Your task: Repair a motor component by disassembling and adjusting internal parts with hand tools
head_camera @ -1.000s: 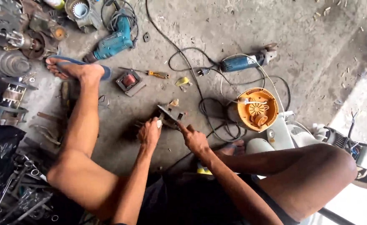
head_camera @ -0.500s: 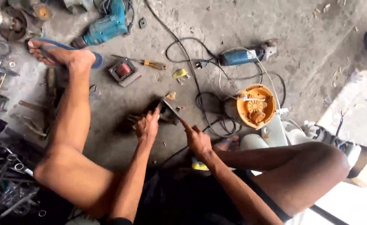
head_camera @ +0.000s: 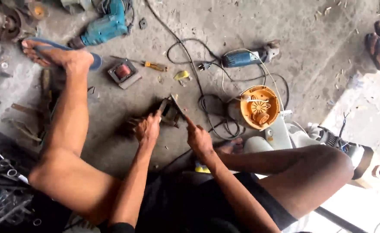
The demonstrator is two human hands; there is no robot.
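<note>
At frame centre, the left hand [head_camera: 147, 128] grips a small dark metal block [head_camera: 169, 113] on the concrete floor [head_camera: 319, 47]. The right hand [head_camera: 198, 139] closes around a thin tool [head_camera: 179, 108] touching it. An orange round housing [head_camera: 259, 107] lies right of centre; a blue drill [head_camera: 103, 26] sits upper left.

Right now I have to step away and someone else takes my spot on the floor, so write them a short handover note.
Left hand: steadies a small dark metal part on the concrete floor.
Right hand: closed on a thin tool whose tip is laid against that part.
Nearby: orange round housing to the right, blue angle grinder behind it, blue drill far left, red-centred square coil, yellow-handled screwdriver.
Done: part is held and tool is in contact.
Left: whether the part is opened yet cannot be told.
</note>
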